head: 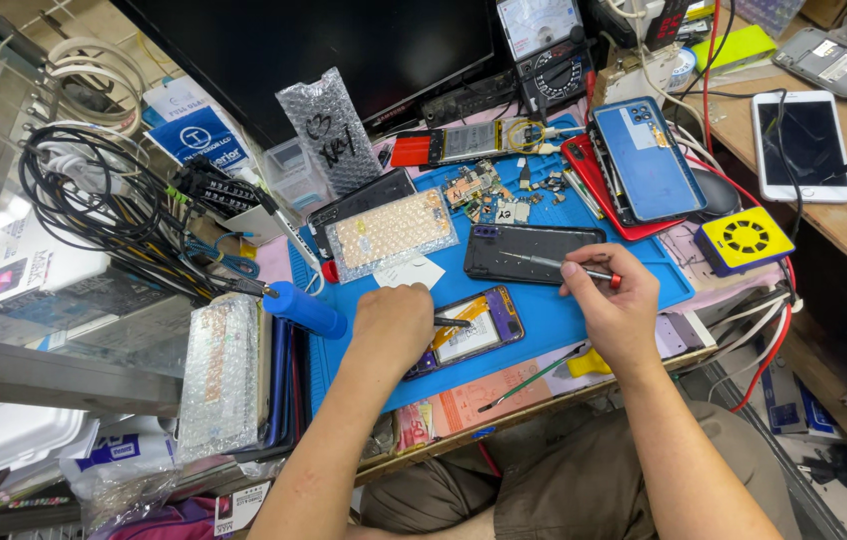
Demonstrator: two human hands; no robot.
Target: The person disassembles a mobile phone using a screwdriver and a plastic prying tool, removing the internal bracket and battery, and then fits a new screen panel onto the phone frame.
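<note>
My left hand [393,322] rests on the blue work mat [543,310], closed around thin black tweezers [451,322] whose tip points at an opened phone [473,332] with a purple frame and orange inner parts. My right hand [611,300] grips a slim metal screwdriver [558,264] with a red end. The shaft lies over a dark phone back frame [528,250] just beyond the hand.
A blue-handled soldering iron [303,308] lies at the mat's left edge. A blue phone [646,160] on a red one stands far right, with a yellow fan device [743,240], a white phone [801,145], bubble-wrapped parts [390,232], tangled cables [113,215] and a multimeter [551,72].
</note>
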